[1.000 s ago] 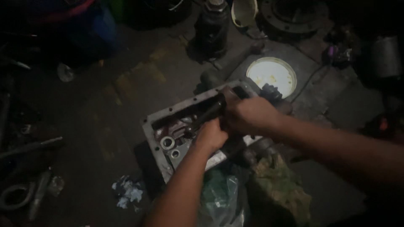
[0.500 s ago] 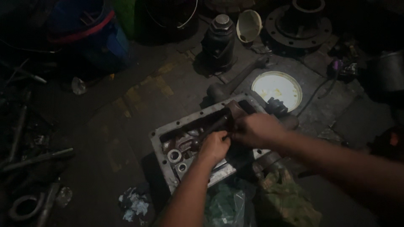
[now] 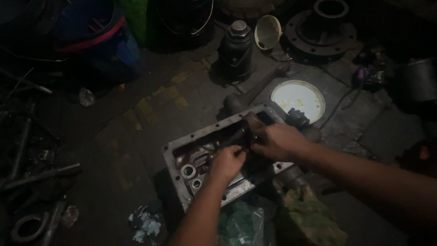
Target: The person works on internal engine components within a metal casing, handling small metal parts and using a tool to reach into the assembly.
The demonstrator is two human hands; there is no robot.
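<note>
1. far left, loose metal rods (image 3: pixel 27 175) and a steel ring (image 3: pixel 27 228) lie scattered on the dark floor (image 3: pixel 127 132); a foot or knee shifted that way could roll on them, since the light barely reaches there.
2. a wad of crumpled paper (image 3: pixel 144 222) sits just beside the near corner of the open metal gear housing (image 3: pixel 180 157); scraps could get knocked inside among the bearings (image 3: pixel 188 171).
3. the left hand (image 3: pixel 227 161) is clenched on the near end of a dark metal part (image 3: pixel 236 134) that sits across the housing's open top, over the red-stained cavity. if that grip slips on an oily surface, i judge the part could drop onto the bearings or pinch fingers against the rim.
4. the right hand (image 3: pixel 277 141) is closed around the far end of the same part; pulling unevenly against the left could jam it in the opening.
5. behind, a bottle jack (image 3: pixel 236 48) stands upright, and a white round lid (image 3: pixel 298 98) with a small dark gear (image 3: pixel 296 119) at its edge lies just beyond the right hand; a jerked elbow could scatter the gear.
6. a camouflage rag (image 3: pixel 309 214) lies touching the housing's right end and could snag.
</note>
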